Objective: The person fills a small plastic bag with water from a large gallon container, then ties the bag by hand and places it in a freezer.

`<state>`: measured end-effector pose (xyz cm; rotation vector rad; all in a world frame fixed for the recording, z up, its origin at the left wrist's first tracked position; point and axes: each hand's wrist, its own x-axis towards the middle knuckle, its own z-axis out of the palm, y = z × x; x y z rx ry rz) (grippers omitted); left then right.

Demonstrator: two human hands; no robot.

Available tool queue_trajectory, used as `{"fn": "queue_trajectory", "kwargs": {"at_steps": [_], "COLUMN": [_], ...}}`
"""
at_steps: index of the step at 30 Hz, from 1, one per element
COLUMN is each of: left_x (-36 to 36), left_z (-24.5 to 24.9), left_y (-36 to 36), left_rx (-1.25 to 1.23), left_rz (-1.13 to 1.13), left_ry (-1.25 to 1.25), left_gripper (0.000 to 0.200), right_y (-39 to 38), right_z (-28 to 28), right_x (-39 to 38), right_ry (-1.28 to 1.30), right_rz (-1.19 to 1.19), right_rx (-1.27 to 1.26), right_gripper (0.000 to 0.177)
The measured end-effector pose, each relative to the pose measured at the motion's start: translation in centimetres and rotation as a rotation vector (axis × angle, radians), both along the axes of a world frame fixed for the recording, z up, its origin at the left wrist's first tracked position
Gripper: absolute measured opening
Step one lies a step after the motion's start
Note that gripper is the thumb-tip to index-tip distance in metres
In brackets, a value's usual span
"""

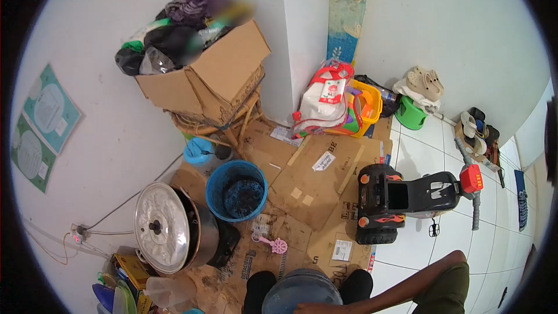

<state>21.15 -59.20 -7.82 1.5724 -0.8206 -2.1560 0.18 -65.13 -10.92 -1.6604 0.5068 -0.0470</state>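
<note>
A large, round, bluish see-through container (302,292) stands between two dark-trousered knees at the bottom edge. My right arm comes in from the lower right, with an olive sleeve and a bent elbow. Only a small part of my right hand (311,309) shows, at the near side of the container; its fingers are cut off by the frame. My left hand is out of view. On the cardboard just beyond the container lies a pink plastic item (278,246) with a flower-like end.
Flattened cardboard (308,174) covers the floor. At left stand a large lidded pot (163,227) and a blue bucket (236,192) with dark residue inside. A black ride-on toy (424,191) is at right. Behind are a stuffed carton (215,81) and a white freezer (296,46).
</note>
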Motion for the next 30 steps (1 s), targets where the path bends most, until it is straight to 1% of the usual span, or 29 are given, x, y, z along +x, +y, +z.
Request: {"fn": "queue_trajectory", "kwargs": {"at_steps": [1,2,3,4,5,6,7,8,9,10,12,13,14,15,16,18,19,21,22,24,25,27,28,30], "left_x": [0.0,0.0,0.1,0.0,-0.1,-0.2,-0.4,-0.6,-0.7,-0.8,-0.8,-0.9,-1.0,-0.9,-0.9,-1.0,-0.9,-1.1,-1.3,-1.3,-1.3,-1.1,-0.9,-1.0], "left_z": [-0.5,-0.6,-0.5,-0.4,0.1,1.0,2.4,3.1,2.9,2.3,1.6,1.3,0.9,0.6,0.7,0.2,-0.3,0.3,1.0,1.6,1.4,0.7,-0.1,-0.5], "left_y": [-0.4,-0.6,-0.6,-0.8,-0.8,-1.6,-2.8,-3.3,-3.0,-2.7,-2.2,-1.9,-1.6,-1.5,-1.3,-0.9,-0.4,-0.7,-0.8,-0.7,-0.5,0.1,0.6,0.9], "left_rx": [-0.061,-0.117,-0.098,-0.129,-0.154,-0.137,-0.106,-0.077,-0.062,-0.053,-0.039,-0.105,-0.174,-0.177,-0.186,-0.207,-0.208,-0.227,-0.261,-0.306,-0.327,-0.353,-0.380,-0.417], "left_rz": [-0.144,-0.288,-0.291,-0.314,-0.336,-0.336,-0.358,-0.382,-0.384,-0.364,-0.352,-0.319,-0.286,-0.291,-0.287,-0.283,-0.293,-0.305,-0.294,-0.283,-0.299,-0.315,-0.301,-0.277], "left_ry": [-0.057,-0.113,-0.110,-0.119,-0.127,-0.128,-0.111,-0.090,-0.091,-0.106,-0.123,-0.103,-0.082,-0.081,-0.075,-0.067,-0.079,-0.095,-0.107,-0.118,-0.146,-0.169,-0.190,-0.206], "left_gripper": [0.030,0.031,0.031,0.032,0.032,0.032,0.032,0.032,0.032,0.032,0.032,0.032,0.032,0.032,0.032,0.033,0.033,0.033,0.032,0.032,0.031,0.030,0.029,0.028], "right_y": [-0.5,-0.7,-0.8,-0.9,-0.6,-0.5,-0.7,-1.0,-1.0,-0.8,-0.5,-0.4,-0.3,-0.3,0.0,0.1,0.2,-0.5,-0.6,-0.5,-0.2,0.2,0.4,0.1], "right_z": [0.1,0.2,0.1,0.1,0.4,0.6,0.9,1.3,1.5,1.2,0.8,0.7,0.8,0.9,0.9,1.0,1.5,3.1,3.7,4.5,4.5,4.1,4.3,5.0], "right_x": [0.0,0.0,0.1,0.3,0.5,0.9,1.0,1.0,1.1,1.0,1.1,0.9,0.6,0.5,0.3,0.0,-0.1,-0.2,-0.2,-0.2,-0.2,-0.1,-0.1,-0.2], "right_ry": [0.006,-0.041,-0.090,-0.090,-0.015,0.056,0.052,0.059,0.066,0.065,-0.002,-0.001,0.002,0.000,0.001,-0.078,-0.078,0.066,0.066,0.092,0.096,0.141,0.147,0.122], "right_rz": [-0.001,0.021,0.040,0.038,0.021,0.006,0.010,-0.052,-0.118,-0.120,-0.152,-0.155,-0.143,-0.131,-0.133,-0.147,-0.150,-0.084,-0.089,-0.051,-0.055,-0.018,-0.022,0.014], "right_rx": [0.014,0.011,0.006,0.019,0.119,0.217,0.234,0.305,0.376,0.384,0.328,0.330,0.316,0.299,0.301,0.197,0.193,0.220,0.213,0.276,0.269,0.076,0.070,0.123], "right_gripper": [0.031,0.028,0.026,0.026,0.025,0.024,0.024,0.025,0.026,0.026,0.022,0.022,0.019,0.016,0.016,0.016,0.016,0.023,0.023,0.033,0.033,0.041,0.041,0.055]}}
